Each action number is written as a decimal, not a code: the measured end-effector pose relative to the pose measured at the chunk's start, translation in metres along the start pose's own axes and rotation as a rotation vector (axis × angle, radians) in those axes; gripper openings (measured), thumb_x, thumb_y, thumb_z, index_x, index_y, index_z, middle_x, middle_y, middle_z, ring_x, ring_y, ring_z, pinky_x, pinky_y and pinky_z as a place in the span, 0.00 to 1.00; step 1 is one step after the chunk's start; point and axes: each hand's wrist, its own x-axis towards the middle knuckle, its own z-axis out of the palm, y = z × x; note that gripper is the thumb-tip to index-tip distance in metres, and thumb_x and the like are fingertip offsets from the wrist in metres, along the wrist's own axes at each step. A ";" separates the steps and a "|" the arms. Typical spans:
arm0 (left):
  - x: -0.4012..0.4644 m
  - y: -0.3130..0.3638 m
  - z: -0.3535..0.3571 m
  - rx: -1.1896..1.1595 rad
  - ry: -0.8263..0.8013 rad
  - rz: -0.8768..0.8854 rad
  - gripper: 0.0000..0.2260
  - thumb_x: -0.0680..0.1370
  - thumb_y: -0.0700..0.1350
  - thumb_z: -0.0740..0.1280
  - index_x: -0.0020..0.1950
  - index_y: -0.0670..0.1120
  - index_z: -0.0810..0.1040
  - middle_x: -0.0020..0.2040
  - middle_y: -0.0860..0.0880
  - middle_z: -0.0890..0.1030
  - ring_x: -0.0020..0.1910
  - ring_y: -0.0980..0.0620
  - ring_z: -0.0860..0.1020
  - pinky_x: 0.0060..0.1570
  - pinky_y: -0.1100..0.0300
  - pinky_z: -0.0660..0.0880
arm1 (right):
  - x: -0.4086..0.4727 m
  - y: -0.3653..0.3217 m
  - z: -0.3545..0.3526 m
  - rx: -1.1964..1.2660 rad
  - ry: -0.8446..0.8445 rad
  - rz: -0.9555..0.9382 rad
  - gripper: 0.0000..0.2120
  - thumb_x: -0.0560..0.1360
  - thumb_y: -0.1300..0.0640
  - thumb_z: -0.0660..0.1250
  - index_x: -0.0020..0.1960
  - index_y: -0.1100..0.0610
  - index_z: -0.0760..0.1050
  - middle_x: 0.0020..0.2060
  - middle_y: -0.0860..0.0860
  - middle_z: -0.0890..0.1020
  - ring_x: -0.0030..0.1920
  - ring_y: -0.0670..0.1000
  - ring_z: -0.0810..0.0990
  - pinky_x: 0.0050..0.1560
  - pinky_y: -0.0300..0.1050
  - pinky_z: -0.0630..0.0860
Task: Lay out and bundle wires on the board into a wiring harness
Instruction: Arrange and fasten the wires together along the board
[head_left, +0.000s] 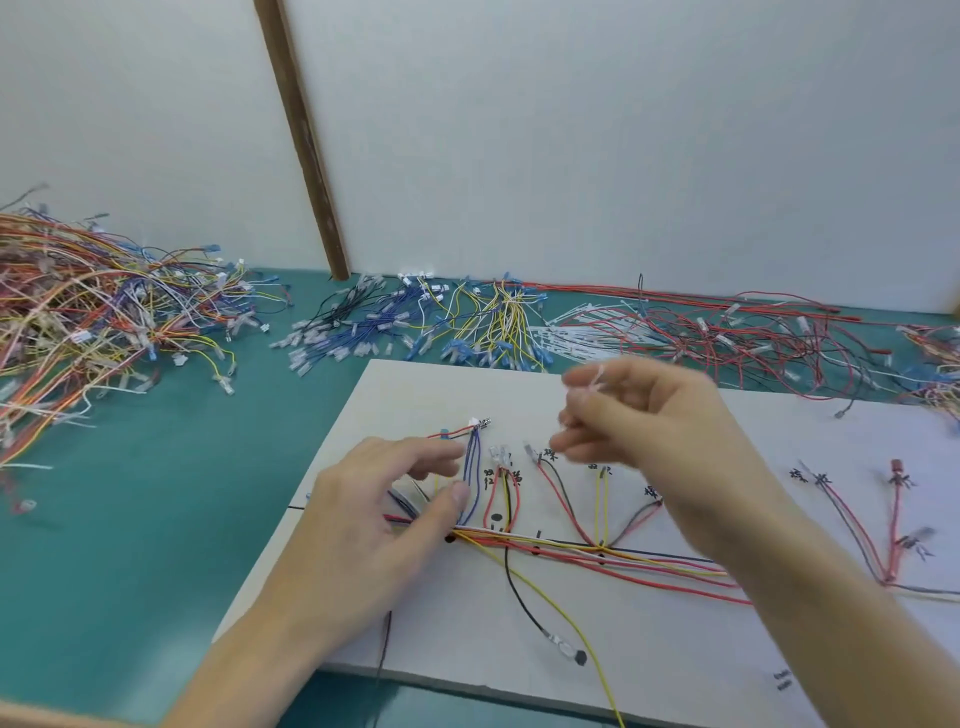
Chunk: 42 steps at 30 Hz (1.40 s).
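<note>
**Wires on the white board, both hands above them**

The board (519, 639) is a flat, pale rectangle with a matte surface, and it lies on a green table (130, 545). Along the board runs a trunk of wires (597, 553), thin and glossy, in red, yellow, white and black, lying close together. From this trunk several branches rise toward the far edge of the board: a pair of blue wires (471, 478) ending in a small white connector, a red, yellow and black group, a red and black pair, and two yellow wires. One black wire (524, 603) and one yellow wire leave the trunk toward the near edge of the board; the black one ends in a small dark terminal. Black handwritten marks stand on the board beside the branch ends.

The left hand (384, 519) lies over the left end of the trunk, its thumb and fingers half curled and close to the blue wires; I cannot tell if it really pinches them. The right hand (639, 415) is raised above the middle of the board, blurred, with fingertips gathered on something thin and white (597, 382), maybe a cable tie, though I cannot tell surely.

Beyond the board, along the white wall, lie loose heaps: blue wires, yellow wires (498, 322), white cable ties (587, 327), red wires (753, 338). Left of the board a large mixed tangle (88, 312) spreads out. A brown wooden strip (306, 140) leans on the wall.
</note>
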 end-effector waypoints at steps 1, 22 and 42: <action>0.004 0.008 0.003 -0.005 -0.031 0.009 0.15 0.74 0.61 0.70 0.60 0.62 0.82 0.53 0.66 0.83 0.56 0.59 0.79 0.48 0.67 0.74 | -0.010 0.004 0.004 0.050 0.002 0.037 0.04 0.78 0.67 0.70 0.49 0.60 0.83 0.38 0.59 0.86 0.40 0.60 0.88 0.37 0.42 0.83; 0.028 0.038 0.036 0.016 -0.137 0.165 0.07 0.76 0.48 0.76 0.50 0.60 0.87 0.47 0.66 0.83 0.55 0.56 0.78 0.54 0.65 0.71 | -0.059 0.026 -0.004 0.137 0.213 0.052 0.04 0.77 0.66 0.72 0.44 0.61 0.85 0.38 0.60 0.87 0.38 0.57 0.87 0.36 0.41 0.82; 0.057 0.015 0.002 0.381 -0.458 -0.119 0.03 0.73 0.49 0.74 0.41 0.58 0.87 0.48 0.58 0.83 0.56 0.56 0.75 0.59 0.52 0.75 | -0.011 0.003 -0.001 -1.021 -0.091 0.226 0.17 0.66 0.53 0.70 0.25 0.56 0.66 0.18 0.48 0.67 0.22 0.48 0.63 0.27 0.38 0.61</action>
